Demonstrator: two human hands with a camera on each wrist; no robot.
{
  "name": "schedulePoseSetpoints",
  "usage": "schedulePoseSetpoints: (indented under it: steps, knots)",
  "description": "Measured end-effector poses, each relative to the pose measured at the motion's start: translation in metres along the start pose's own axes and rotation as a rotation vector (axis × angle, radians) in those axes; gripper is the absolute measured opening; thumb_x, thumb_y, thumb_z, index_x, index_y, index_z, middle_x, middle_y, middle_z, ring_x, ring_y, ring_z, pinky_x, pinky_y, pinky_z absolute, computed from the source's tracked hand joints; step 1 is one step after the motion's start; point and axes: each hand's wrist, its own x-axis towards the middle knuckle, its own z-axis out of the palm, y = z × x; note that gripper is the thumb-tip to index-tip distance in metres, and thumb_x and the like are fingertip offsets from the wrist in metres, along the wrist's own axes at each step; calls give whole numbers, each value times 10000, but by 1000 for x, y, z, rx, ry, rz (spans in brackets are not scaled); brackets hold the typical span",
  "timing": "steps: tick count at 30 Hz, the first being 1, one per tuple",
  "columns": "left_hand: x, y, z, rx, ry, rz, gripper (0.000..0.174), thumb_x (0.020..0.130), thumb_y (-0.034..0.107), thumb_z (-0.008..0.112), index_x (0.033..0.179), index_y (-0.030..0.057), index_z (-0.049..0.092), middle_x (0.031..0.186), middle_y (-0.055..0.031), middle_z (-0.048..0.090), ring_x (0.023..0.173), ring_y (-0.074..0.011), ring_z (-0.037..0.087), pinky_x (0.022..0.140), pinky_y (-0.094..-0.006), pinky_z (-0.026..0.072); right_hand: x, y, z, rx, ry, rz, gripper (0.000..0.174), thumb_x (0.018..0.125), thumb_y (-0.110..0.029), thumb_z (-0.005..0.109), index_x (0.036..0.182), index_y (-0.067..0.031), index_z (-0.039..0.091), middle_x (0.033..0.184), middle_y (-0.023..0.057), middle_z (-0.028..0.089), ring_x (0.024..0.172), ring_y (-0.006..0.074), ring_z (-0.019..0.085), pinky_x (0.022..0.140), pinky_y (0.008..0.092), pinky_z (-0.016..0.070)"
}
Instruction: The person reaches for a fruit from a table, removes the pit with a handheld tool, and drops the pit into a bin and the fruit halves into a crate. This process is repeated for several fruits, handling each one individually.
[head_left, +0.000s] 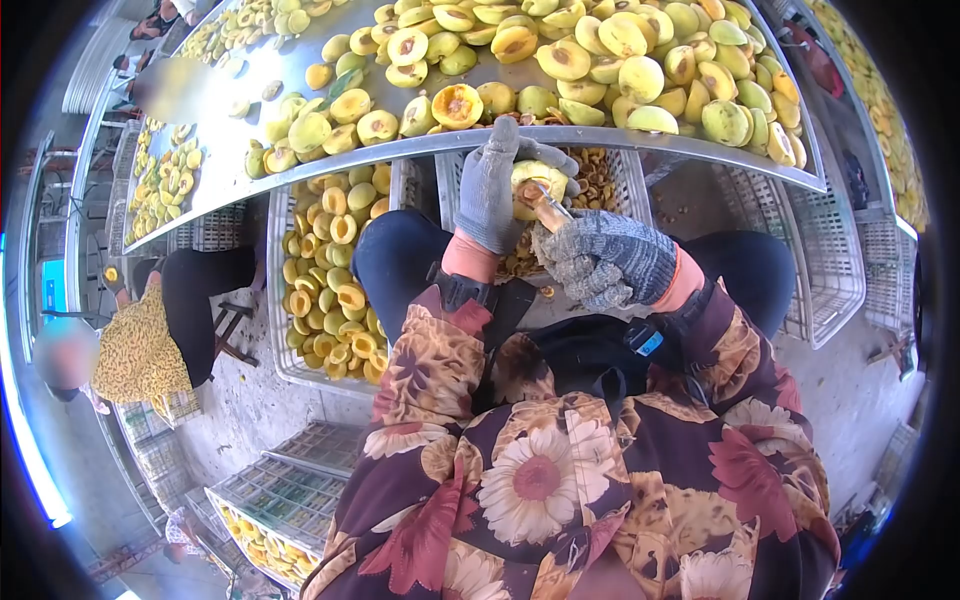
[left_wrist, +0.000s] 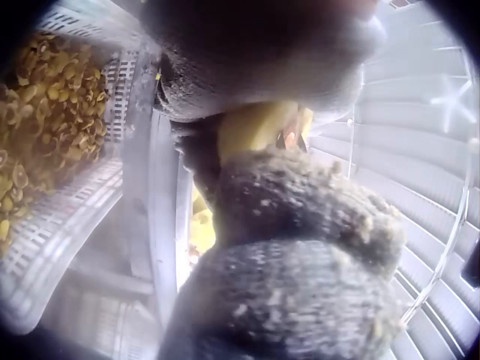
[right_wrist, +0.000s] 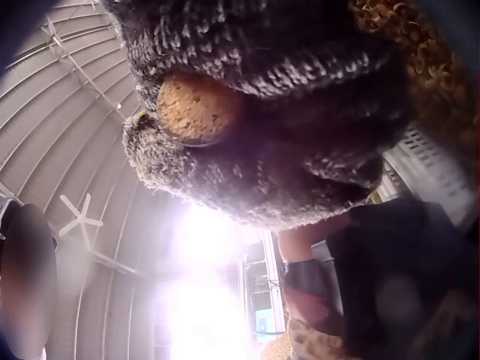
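My gloved left hand (head_left: 488,190) holds a yellow peach half (head_left: 526,190) just below the table's front edge, thumb upright and fingers behind the fruit. The gloved right hand (head_left: 612,258) grips a wooden-handled pitting tool (head_left: 548,213), its metal end at the brownish middle of the peach. In the left wrist view, the peach's yellow side (left_wrist: 251,131) shows between the two gloves. From the right wrist, the round butt of the handle (right_wrist: 193,109) pokes out of curled fingers. Most of the tool's metal part is hidden.
Peach halves (head_left: 620,40) heap on the metal table (head_left: 400,150). Beneath stand a crate of peach halves (head_left: 335,270) and a crate of brown pits and scraps (head_left: 597,170). White crates (head_left: 820,250) stand at right. Another person (head_left: 150,340) sits at left.
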Motion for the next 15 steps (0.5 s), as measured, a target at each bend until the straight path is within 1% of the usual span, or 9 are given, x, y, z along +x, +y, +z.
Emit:
schedulePoseSetpoints:
  steps: [1,3,6,9,12,14,15]
  knots:
    - [1,-1,1,-25,31,-55,619,901,555,473,866,-52,587,795,-199,645,634,-301,652,556,-378,561,0,-2,-1,133,29,86,187,925,-163,517,1059,-56,590,816,15,571,577,85,533,444,206,388]
    - [5,-3,5,-75,93,-161,611,896,568,469,883,-33,581,802,-190,644,628,-306,649,551,-384,559,0,-6,-3,553,103,396,164,871,-148,590,999,-46,601,826,45,604,612,125,578,481,233,438]
    - [4,-8,12,-159,139,-186,588,893,577,468,902,-2,570,803,-179,642,621,-309,645,545,-395,559,-3,-5,-3,388,143,352,186,865,-188,601,987,-47,596,791,40,601,596,120,570,488,234,436]
    - [2,-13,14,-256,119,-193,566,898,566,470,924,10,569,805,-170,641,637,-302,645,556,-391,559,-6,-1,0,224,184,306,215,859,-228,612,975,-47,592,756,35,597,580,115,562,496,235,433]
    - [3,-18,18,-371,107,-69,556,907,560,457,961,17,565,826,-158,637,679,-291,648,591,-380,562,-14,2,-2,570,69,352,257,842,-229,630,982,-20,578,804,68,600,686,200,587,579,312,472]
    - [3,-13,20,-279,190,21,589,914,585,408,981,21,564,847,-149,633,715,-286,647,631,-383,562,-22,-4,3,144,120,320,275,812,-228,648,971,-13,583,820,94,593,731,243,584,606,346,476]
    - [3,-11,20,-233,233,67,606,917,597,383,990,23,563,857,-144,632,733,-284,646,651,-385,562,-23,-3,2,-153,161,286,283,778,-218,664,963,-14,597,839,115,595,745,258,589,617,348,483]
